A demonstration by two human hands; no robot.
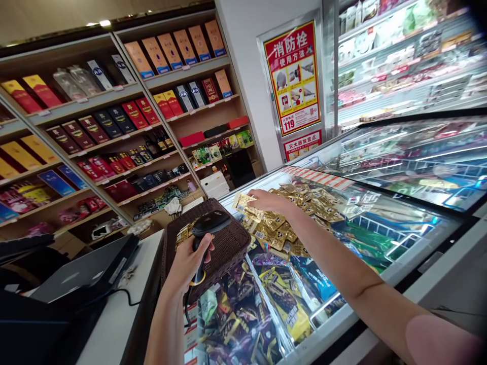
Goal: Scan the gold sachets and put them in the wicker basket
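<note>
My left hand [195,257] is wrapped round the handle of a black barcode scanner [211,221], held over a dark brown woven basket [228,242]. A few gold packets [185,234] lie in the basket's left part, partly hidden by the scanner. My right hand [269,201] reaches across the freezer's glass top and grips a gold foil packet [245,204] by its edge. Below and beside that hand spreads a pile of similar gold packets [279,230] on the glass.
The chest freezer [327,317] holds bagged ice creams under its glass. At left stands a white counter [117,309] with a dark monitor or terminal [87,274] and a cable. Shelves of boxed goods [114,121] line the back wall; a lit refrigerated display [403,56] stands at right.
</note>
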